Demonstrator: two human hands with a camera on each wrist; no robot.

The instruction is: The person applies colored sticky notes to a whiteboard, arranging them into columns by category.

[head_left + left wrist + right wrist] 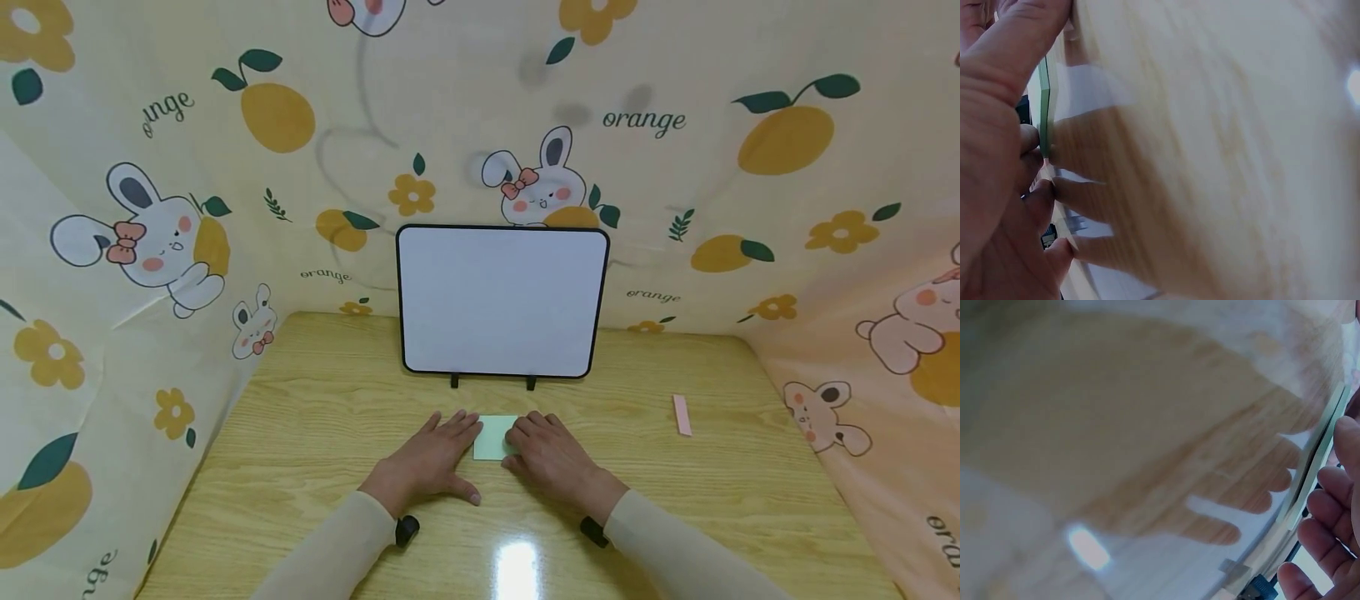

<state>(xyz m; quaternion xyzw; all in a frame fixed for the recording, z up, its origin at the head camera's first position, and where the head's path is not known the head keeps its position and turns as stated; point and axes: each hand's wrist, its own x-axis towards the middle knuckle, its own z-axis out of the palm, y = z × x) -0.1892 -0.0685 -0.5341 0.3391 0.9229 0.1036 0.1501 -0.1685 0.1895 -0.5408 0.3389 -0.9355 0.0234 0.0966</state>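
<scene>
A pale green pad of sticky notes (491, 437) lies on the wooden table between my two hands. My left hand (435, 457) rests at its left edge, palm down, fingers fairly straight and thumb spread away. At the right edge, my right hand (553, 457) has bent fingers and grips the pad's side, covering that part from above. In the right wrist view a dark slit runs along the pad's edge (1319, 456), beside the thumb. The left wrist view shows the pad's thin side (1045, 106) next to the left fingers.
Behind the hands stands a white board (502, 302) with a black rim, on small black feet. A pink paper strip (682, 415) lies to the right on the table (315, 467). Printed cloth (450, 108) hangs at the back and both sides.
</scene>
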